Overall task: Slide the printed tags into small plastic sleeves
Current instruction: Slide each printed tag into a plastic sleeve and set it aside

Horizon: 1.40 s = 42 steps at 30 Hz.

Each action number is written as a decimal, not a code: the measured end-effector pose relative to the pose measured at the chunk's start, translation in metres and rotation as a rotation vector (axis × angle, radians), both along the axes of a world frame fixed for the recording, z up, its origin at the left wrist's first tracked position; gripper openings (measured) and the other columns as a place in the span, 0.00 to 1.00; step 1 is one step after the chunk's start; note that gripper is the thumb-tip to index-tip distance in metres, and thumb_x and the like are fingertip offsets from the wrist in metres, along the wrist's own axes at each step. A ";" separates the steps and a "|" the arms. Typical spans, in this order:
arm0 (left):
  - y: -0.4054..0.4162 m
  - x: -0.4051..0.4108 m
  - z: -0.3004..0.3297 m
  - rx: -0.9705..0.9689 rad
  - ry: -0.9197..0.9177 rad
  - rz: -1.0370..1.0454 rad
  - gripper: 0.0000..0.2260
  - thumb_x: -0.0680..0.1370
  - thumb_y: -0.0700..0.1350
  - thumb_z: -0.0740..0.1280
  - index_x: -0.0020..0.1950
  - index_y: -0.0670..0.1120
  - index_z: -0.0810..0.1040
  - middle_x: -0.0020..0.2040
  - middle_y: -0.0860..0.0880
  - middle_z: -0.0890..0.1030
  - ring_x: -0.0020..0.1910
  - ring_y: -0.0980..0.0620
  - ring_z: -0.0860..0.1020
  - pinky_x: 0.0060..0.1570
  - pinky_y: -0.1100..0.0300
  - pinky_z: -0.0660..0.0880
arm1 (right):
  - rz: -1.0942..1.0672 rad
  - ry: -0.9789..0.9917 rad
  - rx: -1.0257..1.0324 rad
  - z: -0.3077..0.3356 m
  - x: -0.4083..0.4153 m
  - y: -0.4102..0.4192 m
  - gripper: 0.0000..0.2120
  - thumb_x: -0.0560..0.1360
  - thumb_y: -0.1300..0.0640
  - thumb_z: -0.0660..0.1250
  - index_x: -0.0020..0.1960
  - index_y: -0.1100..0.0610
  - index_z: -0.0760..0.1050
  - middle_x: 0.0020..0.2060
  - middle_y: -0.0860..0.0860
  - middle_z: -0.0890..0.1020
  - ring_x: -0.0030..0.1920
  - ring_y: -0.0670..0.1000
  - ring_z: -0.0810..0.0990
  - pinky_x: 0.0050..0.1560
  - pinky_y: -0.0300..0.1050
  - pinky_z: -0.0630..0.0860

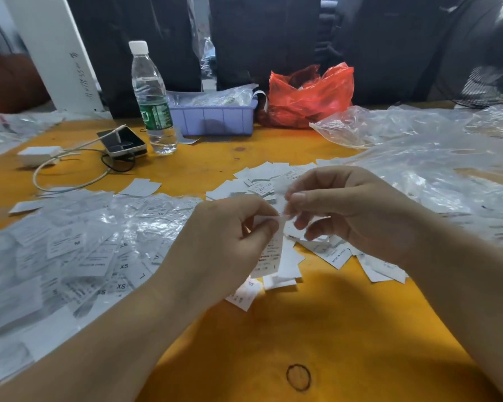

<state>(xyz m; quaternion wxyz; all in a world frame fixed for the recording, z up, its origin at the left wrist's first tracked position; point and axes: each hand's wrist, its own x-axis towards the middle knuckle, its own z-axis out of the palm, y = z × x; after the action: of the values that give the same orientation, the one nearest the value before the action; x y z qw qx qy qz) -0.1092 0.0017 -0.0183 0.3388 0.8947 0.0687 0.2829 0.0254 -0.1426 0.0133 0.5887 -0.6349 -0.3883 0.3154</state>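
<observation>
My left hand pinches a white printed tag that hangs down from thumb and forefinger above the orange table. Just to its right, my right hand pinches the top edge of the same tag or a thin clear sleeve around it; which one I cannot tell. Loose printed tags lie scattered under and behind both hands. To the left spreads a pile of tags in clear sleeves, marked XS, M, L.
A water bottle, a phone with cable and a white charger stand at the back left. A purple bin and red bag sit behind. Crumpled clear plastic covers the right side. A black hair tie lies near the front edge.
</observation>
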 end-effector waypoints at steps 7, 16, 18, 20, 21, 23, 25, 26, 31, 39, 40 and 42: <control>0.005 -0.001 0.004 -0.061 -0.008 0.062 0.05 0.77 0.45 0.69 0.43 0.53 0.83 0.38 0.58 0.83 0.42 0.61 0.79 0.34 0.68 0.73 | 0.012 0.131 -0.039 -0.001 -0.004 0.002 0.06 0.62 0.58 0.73 0.38 0.58 0.81 0.42 0.59 0.83 0.39 0.53 0.79 0.36 0.45 0.80; 0.007 0.000 0.005 -0.187 -0.017 0.050 0.06 0.78 0.45 0.68 0.42 0.54 0.80 0.38 0.59 0.83 0.41 0.64 0.80 0.32 0.70 0.74 | -0.034 0.170 -0.074 -0.002 -0.003 0.004 0.03 0.67 0.65 0.68 0.40 0.61 0.79 0.45 0.59 0.78 0.47 0.55 0.77 0.46 0.47 0.80; 0.006 0.000 0.005 -0.195 -0.012 0.032 0.07 0.79 0.45 0.67 0.45 0.57 0.78 0.37 0.57 0.83 0.42 0.65 0.79 0.31 0.71 0.73 | -0.040 0.148 -0.097 -0.001 -0.003 0.003 0.09 0.62 0.60 0.72 0.42 0.61 0.80 0.43 0.57 0.80 0.47 0.54 0.78 0.49 0.48 0.77; 0.005 -0.001 0.005 -0.169 -0.003 0.011 0.09 0.79 0.45 0.66 0.47 0.61 0.77 0.37 0.53 0.82 0.43 0.61 0.79 0.31 0.70 0.73 | -0.067 0.128 -0.112 -0.002 -0.004 0.004 0.14 0.59 0.57 0.74 0.43 0.60 0.80 0.43 0.55 0.82 0.48 0.53 0.78 0.52 0.49 0.74; 0.005 -0.001 0.005 -0.143 -0.001 0.011 0.09 0.80 0.45 0.66 0.46 0.60 0.78 0.37 0.52 0.82 0.42 0.58 0.79 0.31 0.67 0.74 | -0.069 0.129 -0.108 -0.002 -0.004 0.004 0.15 0.59 0.55 0.73 0.44 0.60 0.81 0.44 0.55 0.82 0.49 0.54 0.77 0.52 0.49 0.74; 0.004 -0.001 0.005 -0.106 -0.006 0.024 0.11 0.80 0.44 0.65 0.43 0.59 0.80 0.38 0.52 0.83 0.43 0.58 0.78 0.34 0.64 0.75 | -0.064 0.142 -0.090 -0.002 -0.004 0.004 0.16 0.60 0.54 0.71 0.45 0.60 0.81 0.45 0.55 0.82 0.49 0.54 0.77 0.52 0.49 0.73; 0.002 -0.002 0.005 -0.100 -0.010 0.035 0.12 0.80 0.43 0.65 0.44 0.59 0.80 0.42 0.59 0.82 0.48 0.64 0.77 0.36 0.67 0.75 | -0.042 0.152 -0.080 -0.003 -0.005 0.005 0.16 0.61 0.52 0.71 0.45 0.61 0.81 0.46 0.55 0.82 0.49 0.54 0.76 0.51 0.49 0.73; 0.001 -0.002 0.006 -0.098 -0.013 0.039 0.12 0.80 0.42 0.64 0.45 0.59 0.80 0.43 0.60 0.81 0.48 0.65 0.77 0.35 0.70 0.74 | -0.029 0.156 -0.076 -0.003 -0.006 0.005 0.16 0.61 0.52 0.71 0.45 0.60 0.81 0.45 0.55 0.82 0.48 0.54 0.77 0.50 0.49 0.73; 0.000 -0.002 0.008 -0.104 -0.041 0.040 0.09 0.80 0.41 0.64 0.54 0.52 0.83 0.36 0.64 0.77 0.33 0.65 0.75 0.29 0.76 0.67 | 0.018 0.195 -0.046 -0.006 -0.008 0.006 0.12 0.68 0.53 0.67 0.46 0.61 0.80 0.44 0.55 0.83 0.45 0.53 0.79 0.44 0.45 0.76; -0.002 -0.004 0.012 -0.092 -0.059 -0.025 0.02 0.77 0.50 0.69 0.46 0.56 0.82 0.35 0.68 0.78 0.31 0.60 0.76 0.27 0.70 0.69 | 0.088 0.250 0.020 -0.007 -0.013 0.010 0.10 0.71 0.57 0.66 0.47 0.63 0.80 0.39 0.59 0.83 0.38 0.55 0.83 0.39 0.44 0.82; -0.002 -0.004 0.011 -0.077 -0.060 -0.013 0.03 0.77 0.48 0.69 0.44 0.57 0.81 0.34 0.68 0.78 0.30 0.60 0.75 0.26 0.70 0.68 | 0.090 0.256 0.023 -0.007 -0.014 0.010 0.09 0.71 0.58 0.66 0.46 0.62 0.81 0.39 0.59 0.83 0.38 0.55 0.83 0.39 0.44 0.82; -0.001 -0.004 0.010 -0.058 -0.067 0.010 0.07 0.77 0.46 0.69 0.41 0.57 0.80 0.32 0.67 0.77 0.28 0.61 0.74 0.25 0.71 0.67 | 0.092 0.267 0.026 -0.008 -0.014 0.010 0.08 0.71 0.58 0.66 0.45 0.62 0.81 0.39 0.59 0.84 0.38 0.55 0.83 0.39 0.44 0.82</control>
<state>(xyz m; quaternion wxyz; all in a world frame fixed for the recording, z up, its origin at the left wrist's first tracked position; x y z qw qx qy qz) -0.1131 0.0012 -0.0079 0.3653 0.8740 0.0700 0.3125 0.0110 -0.1327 0.0054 0.6283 -0.5610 -0.3395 0.4186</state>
